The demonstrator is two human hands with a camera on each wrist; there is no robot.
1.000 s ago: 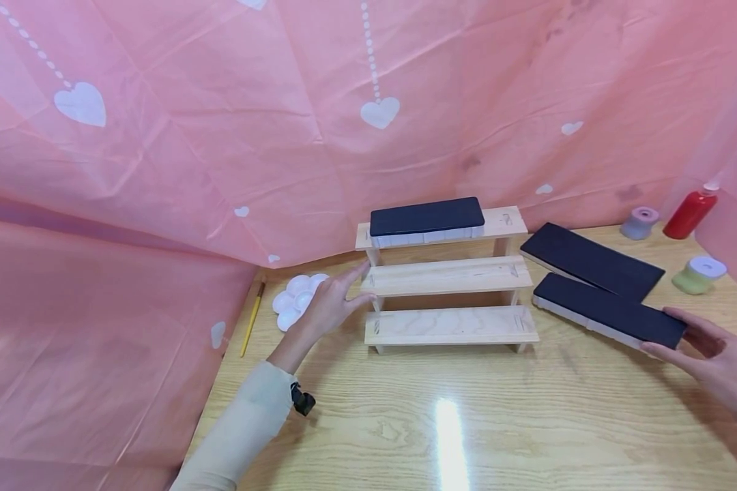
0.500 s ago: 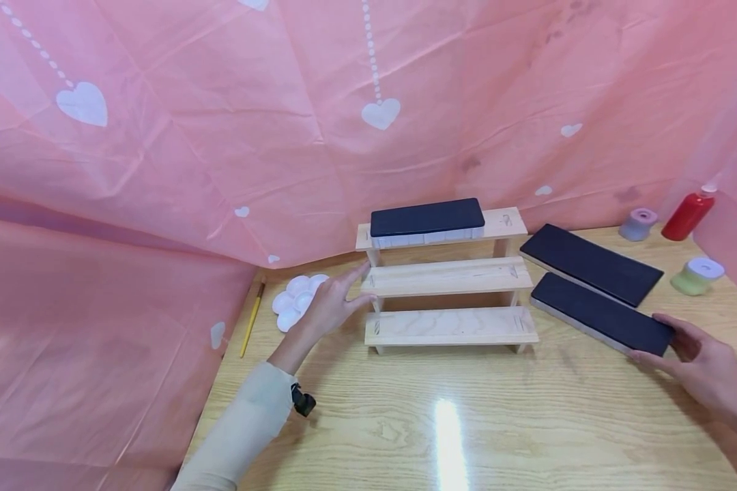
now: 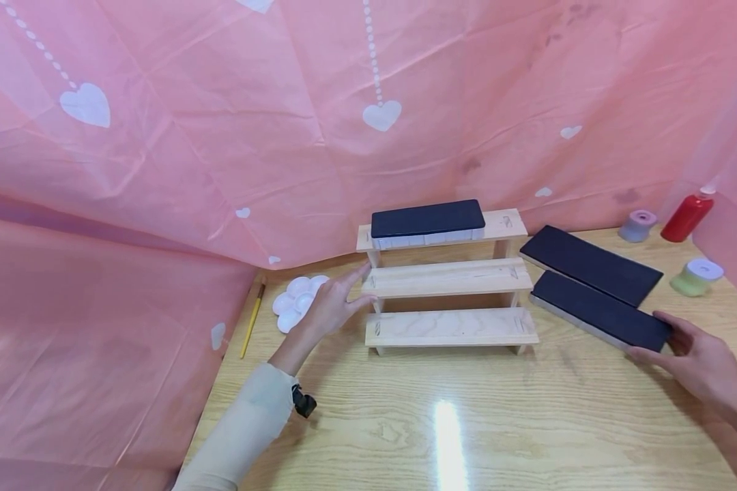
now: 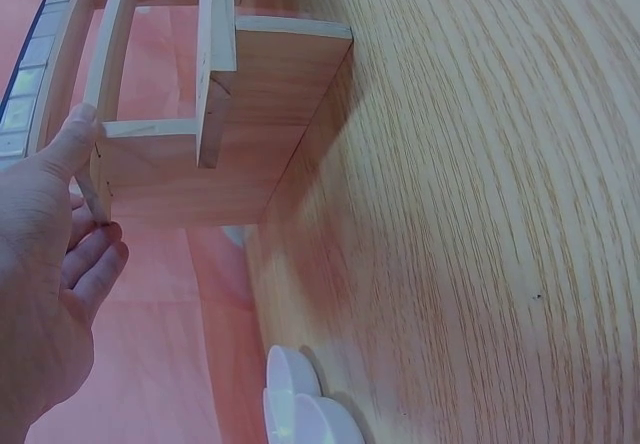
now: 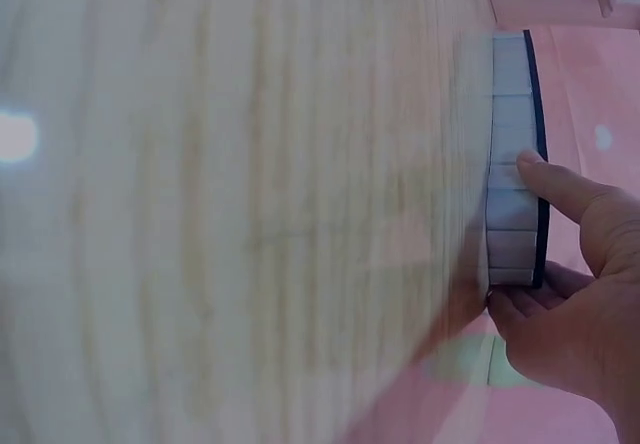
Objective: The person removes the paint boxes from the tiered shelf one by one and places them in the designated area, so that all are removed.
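Note:
My left hand (image 3: 333, 300) pinches the left end of the middle board on a three-tier wooden rack (image 3: 448, 278); in the left wrist view its thumb (image 4: 76, 134) presses one face and the fingers curl beneath. My right hand (image 3: 703, 361) grips the near right end of a long flat box (image 3: 598, 308) with a black lid and white segmented sides. That box lies low on the table, slanting right of the rack. In the right wrist view the thumb is against the segmented side (image 5: 512, 204) and the fingers are partly hidden. A similar black-lidded box (image 3: 428, 218) sits on the top tier.
Behind the gripped box lies a flat black panel (image 3: 589, 264). Two small pots, one purple (image 3: 637, 226) and one green (image 3: 697, 277), stand at the right with a red bottle (image 3: 688, 217). A white flower-shaped palette (image 3: 295, 303) and yellow paintbrush (image 3: 253, 320) lie left.
My right hand has slid the long box slightly left, close alongside the black panel, and its motion has slowed. The left hand keeps its place on the rack.

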